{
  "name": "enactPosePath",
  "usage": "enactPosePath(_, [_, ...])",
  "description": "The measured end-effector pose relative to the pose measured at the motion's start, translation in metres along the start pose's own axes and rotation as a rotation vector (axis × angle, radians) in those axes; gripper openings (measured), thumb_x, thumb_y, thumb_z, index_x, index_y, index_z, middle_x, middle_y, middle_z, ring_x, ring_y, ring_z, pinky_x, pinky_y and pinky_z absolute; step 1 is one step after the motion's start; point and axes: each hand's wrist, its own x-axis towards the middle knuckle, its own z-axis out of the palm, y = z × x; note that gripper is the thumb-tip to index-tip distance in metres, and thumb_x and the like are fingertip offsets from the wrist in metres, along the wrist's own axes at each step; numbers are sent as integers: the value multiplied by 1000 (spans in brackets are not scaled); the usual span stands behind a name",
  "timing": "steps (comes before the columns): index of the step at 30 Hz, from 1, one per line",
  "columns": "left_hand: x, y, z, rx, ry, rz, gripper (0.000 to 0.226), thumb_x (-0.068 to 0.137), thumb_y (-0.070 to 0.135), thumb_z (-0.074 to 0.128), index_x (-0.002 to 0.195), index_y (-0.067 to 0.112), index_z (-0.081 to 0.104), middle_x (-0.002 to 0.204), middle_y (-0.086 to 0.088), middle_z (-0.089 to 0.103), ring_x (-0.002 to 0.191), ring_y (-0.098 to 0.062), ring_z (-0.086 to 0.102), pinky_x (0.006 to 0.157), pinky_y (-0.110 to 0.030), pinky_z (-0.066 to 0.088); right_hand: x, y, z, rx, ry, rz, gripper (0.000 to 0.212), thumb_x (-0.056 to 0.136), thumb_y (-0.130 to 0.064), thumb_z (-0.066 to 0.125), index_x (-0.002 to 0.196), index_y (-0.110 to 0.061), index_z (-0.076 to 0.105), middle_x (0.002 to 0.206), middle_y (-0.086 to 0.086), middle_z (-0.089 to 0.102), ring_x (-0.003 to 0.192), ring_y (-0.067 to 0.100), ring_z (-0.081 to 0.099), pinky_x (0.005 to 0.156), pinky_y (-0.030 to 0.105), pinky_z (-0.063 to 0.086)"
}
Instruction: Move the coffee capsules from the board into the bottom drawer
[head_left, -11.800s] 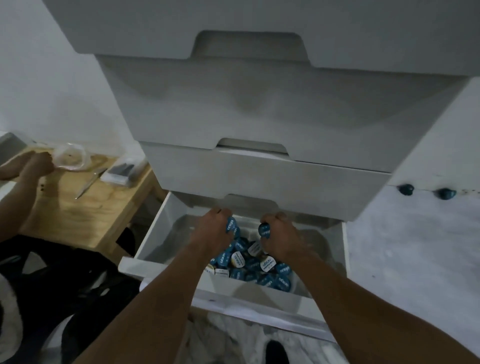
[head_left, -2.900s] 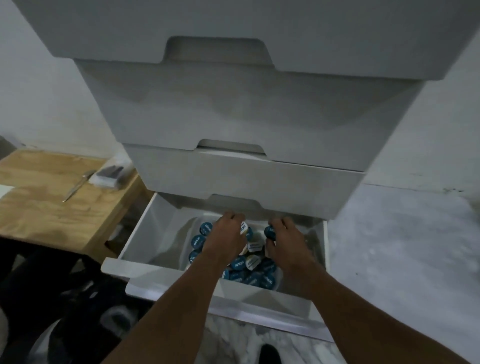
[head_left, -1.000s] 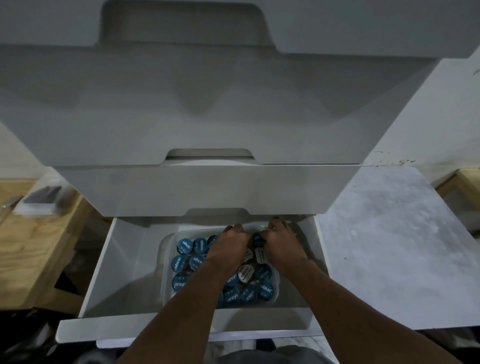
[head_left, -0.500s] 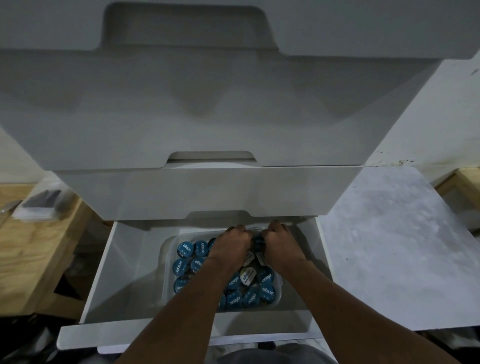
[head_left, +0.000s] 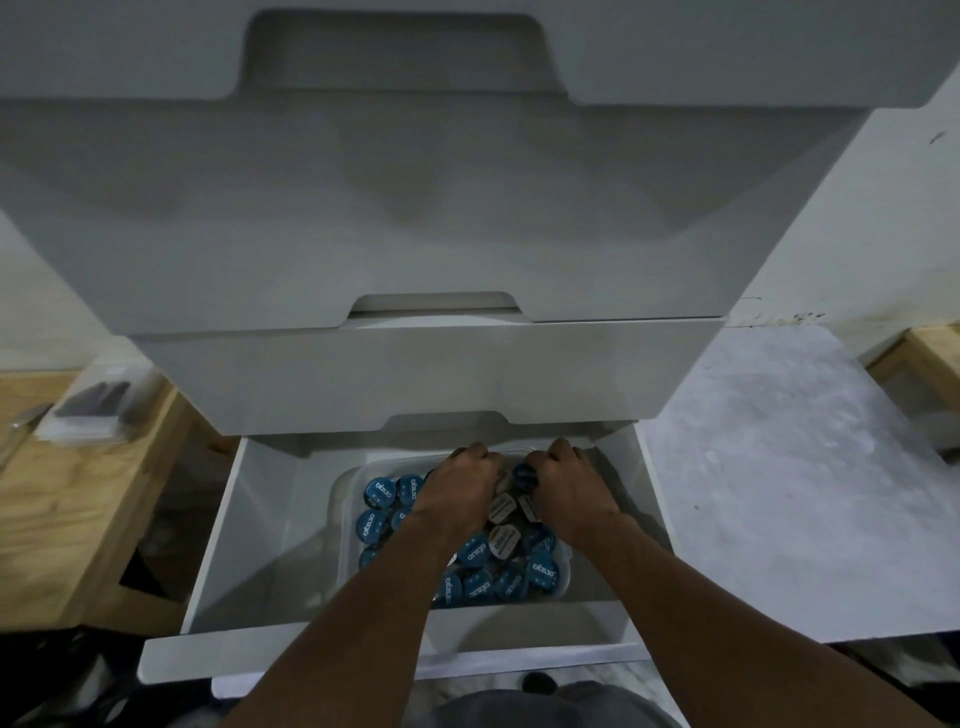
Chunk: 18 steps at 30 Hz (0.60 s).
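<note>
Many small round coffee capsules (head_left: 382, 493) with blue foil lids lie in a clear plastic tub (head_left: 344, 486), which stands inside the open white bottom drawer (head_left: 244, 545). Our left hand (head_left: 457, 491) is over the far part of the pile, knuckles up and fingers curled downward; what is under them we cannot tell. Our right hand (head_left: 566, 486), just beside it, seems to pinch one blue capsule (head_left: 523, 475) at its thumb side. We judge that this is the step of putting down. To do it well, we lower both hands close to the pile before we loosen the fingers, so nothing bounces over the tub wall, and we mind the white drawer front (head_left: 415, 374) just above the knuckles. At the left stands the pale wooden board (head_left: 78, 509), with a clear plastic packet (head_left: 98, 410) on it.
</note>
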Motion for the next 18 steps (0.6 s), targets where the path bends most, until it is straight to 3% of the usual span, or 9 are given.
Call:
enactPosePath(7, [-14,-10,-8,38,39,0,35,89,13,58,123,11,52,120,-8,55,112,-23,51,93,-33,44,-10,-8,-6,1,22,11,47,93,-26,52,136,-13,42,134,16,43,122,29,43,105,40,42])
enactPosePath(14, [-36,-20,-23,71,100,-34,23,91,11,53,113,8,58,109,-11,60,102,-28,58,84,-39,50,-30,-26,-14,17,59,34,41,94,-29,49,132,-13,45,130,11,48,118,25,46,100,40,45])
enactPosePath(18, [-50,-24,-36,61,131,-33,23,92,14,52,113,8,59,113,-12,61,102,-31,59,83,-41,50,-48,-41,-18,17,97,84,37,95,-27,49,128,-12,47,126,11,52,115,26,49,96,41,47])
